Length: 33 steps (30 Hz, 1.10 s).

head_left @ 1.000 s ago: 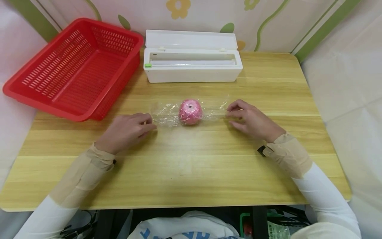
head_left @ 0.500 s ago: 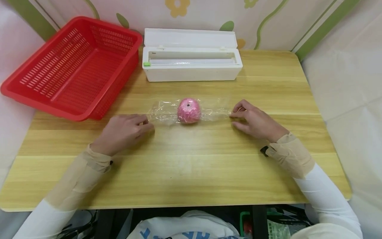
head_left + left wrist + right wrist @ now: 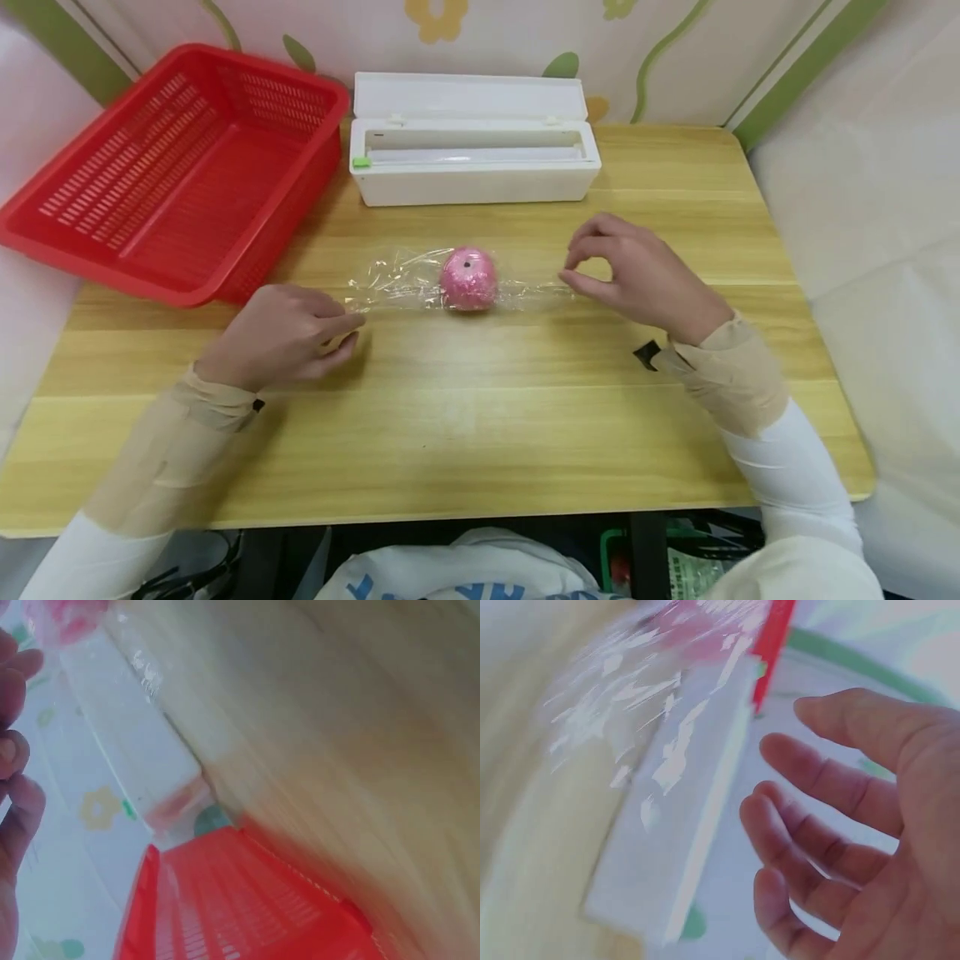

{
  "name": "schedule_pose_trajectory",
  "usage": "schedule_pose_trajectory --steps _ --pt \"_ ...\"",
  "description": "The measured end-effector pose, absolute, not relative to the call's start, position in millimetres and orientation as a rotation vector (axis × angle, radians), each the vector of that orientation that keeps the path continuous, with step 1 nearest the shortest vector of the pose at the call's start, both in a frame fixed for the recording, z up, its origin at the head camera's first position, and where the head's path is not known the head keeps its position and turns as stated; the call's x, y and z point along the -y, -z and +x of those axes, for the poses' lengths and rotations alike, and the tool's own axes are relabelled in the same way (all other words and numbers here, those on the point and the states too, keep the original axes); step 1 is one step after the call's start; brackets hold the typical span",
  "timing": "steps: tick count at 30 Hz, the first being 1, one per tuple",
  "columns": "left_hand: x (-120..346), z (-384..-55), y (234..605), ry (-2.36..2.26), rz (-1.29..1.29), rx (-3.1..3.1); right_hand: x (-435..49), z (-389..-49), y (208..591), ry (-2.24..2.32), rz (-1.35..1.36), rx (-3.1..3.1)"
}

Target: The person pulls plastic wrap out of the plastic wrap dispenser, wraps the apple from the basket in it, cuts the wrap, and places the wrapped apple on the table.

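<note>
A shiny pink round thing (image 3: 468,279) with a dark spot on top sits mid-table, wrapped in clear cling film (image 3: 397,279). The film's loose ends stretch out to both sides. Beside the left end is my left hand (image 3: 281,337), its index finger extended near the film and the thumb apart from it. My right hand (image 3: 637,271) is raised near the right end, thumb and index bent toward each other. In the right wrist view, the right-hand fingers (image 3: 840,802) are loosely bent, with nothing between them. In the left wrist view, the left-hand fingers (image 3: 15,750) show only partly.
A white cling film dispenser (image 3: 476,183) stands at the back, lid up, a roll inside and a green slider at its left. The red plastic basket (image 3: 300,192) occupies the back left. A patterned white sheet (image 3: 510,37) rises behind the wooden table (image 3: 450,433).
My left hand has moved left, away from the pink thing. My right hand has risen off the film's right end, its thumb and index now closer together.
</note>
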<state>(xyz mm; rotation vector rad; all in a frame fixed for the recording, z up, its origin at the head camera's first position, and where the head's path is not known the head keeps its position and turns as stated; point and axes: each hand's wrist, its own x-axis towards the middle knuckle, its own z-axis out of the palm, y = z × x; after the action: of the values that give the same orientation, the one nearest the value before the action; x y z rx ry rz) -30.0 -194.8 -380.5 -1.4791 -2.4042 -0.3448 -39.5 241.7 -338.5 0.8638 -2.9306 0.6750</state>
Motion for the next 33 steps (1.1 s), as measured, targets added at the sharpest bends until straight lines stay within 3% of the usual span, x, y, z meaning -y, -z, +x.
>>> schedule_pose_trajectory --steps 5,14,26,33 --pt "192 -28 381 0.281 -1.475 2.527 -202 -48 332 -0.746 0.889 3.004" --pt "165 -36 358 0.427 -1.263 2.445 -158 -68 354 -0.763 0.932 3.188" --pt "95 -73 356 0.553 -1.077 2.928 -149 -71 373 -0.716 0.958 3.133" --pt "79 -86 367 0.600 -1.079 3.205 -159 -73 369 -0.692 0.992 3.222"
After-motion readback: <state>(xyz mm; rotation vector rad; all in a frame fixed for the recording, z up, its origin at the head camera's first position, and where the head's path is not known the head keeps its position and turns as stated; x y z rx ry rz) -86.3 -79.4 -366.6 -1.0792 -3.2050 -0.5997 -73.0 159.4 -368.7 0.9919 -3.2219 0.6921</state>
